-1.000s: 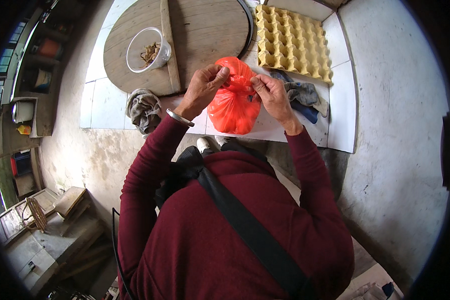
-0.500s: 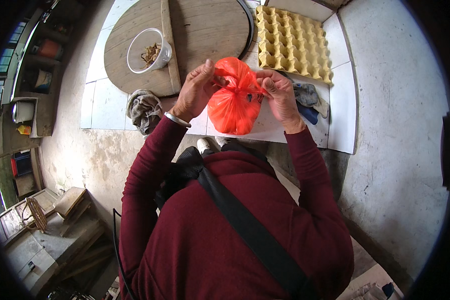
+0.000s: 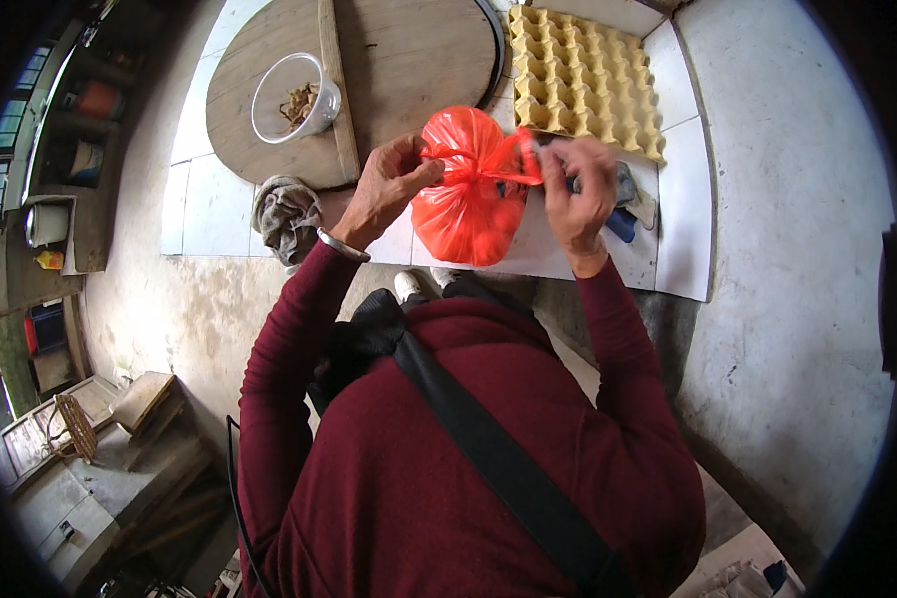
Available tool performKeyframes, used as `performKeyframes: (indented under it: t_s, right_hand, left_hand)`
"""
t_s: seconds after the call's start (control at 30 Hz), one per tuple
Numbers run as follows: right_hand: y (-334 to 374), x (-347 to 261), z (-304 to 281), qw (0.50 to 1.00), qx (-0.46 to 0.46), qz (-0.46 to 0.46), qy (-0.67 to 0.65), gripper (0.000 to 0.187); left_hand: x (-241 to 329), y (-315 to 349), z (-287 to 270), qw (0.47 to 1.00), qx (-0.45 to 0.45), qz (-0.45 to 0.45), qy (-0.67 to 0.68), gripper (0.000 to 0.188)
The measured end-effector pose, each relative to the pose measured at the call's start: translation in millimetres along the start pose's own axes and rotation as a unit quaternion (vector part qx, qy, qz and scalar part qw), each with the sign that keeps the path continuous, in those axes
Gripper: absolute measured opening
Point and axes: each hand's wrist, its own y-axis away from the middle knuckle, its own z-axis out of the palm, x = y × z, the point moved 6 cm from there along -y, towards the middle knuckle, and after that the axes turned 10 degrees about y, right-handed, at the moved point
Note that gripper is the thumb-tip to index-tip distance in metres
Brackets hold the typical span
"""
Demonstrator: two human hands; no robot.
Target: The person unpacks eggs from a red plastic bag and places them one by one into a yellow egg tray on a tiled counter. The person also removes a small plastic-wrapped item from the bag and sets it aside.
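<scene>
A tied-up red plastic bag [image 3: 465, 224], see-through and bulging with rounded things inside, sits at the table's near edge. Its neck is gathered into a knot in the middle. On its left side my left hand [image 3: 384, 189] is closed, pinching one handle end between thumb and fingers. My right hand [image 3: 580, 189] is at the bag's other handle end, which sticks out to the right. Motion smears its fingers, so whether they grip the handle is unclear. What the bag contains cannot be made out.
A yellow egg tray [image 3: 588, 85] lies at the back right, with gloves [image 3: 628, 199] in front of it. On a round wooden board [image 3: 419, 60] stands a clear plastic tub [image 3: 319, 105] with brown pieces inside. A crumpled grey cloth [image 3: 287, 219] lies at the table's left front.
My right hand has shifted slightly right and its fingers have moved off their earlier pinch position. The right handle end now stretches further out. My left hand has turned and lowered slightly.
</scene>
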Motion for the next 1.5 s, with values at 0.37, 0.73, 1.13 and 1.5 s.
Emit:
performKeyframes:
  t_s: [0.37,0.73,1.13,1.5]
  right_hand:
    - [66.9,-20.0,70.5,0.943,-0.319,0.05,0.082,0.024]
    - [62.3,-20.7,54.9,0.934,-0.334,0.122,0.039,0.034]
    - [61.5,-0.9,56.9,0.945,-0.313,0.083,0.045,0.026]
    - [45.2,13.6,33.5,0.96,-0.265,0.082,0.046,0.014]
  left_hand:
    - [-2.8,-20.0,18.6,0.896,-0.175,0.167,-0.372,0.057]
    - [-10.1,-38.0,38.0,0.822,-0.201,0.274,-0.458,0.043]
    - [3.4,-31.5,47.9,0.852,-0.132,0.219,-0.456,0.014]
    - [4.2,-29.3,54.7,0.893,-0.1,0.196,-0.394,0.016]
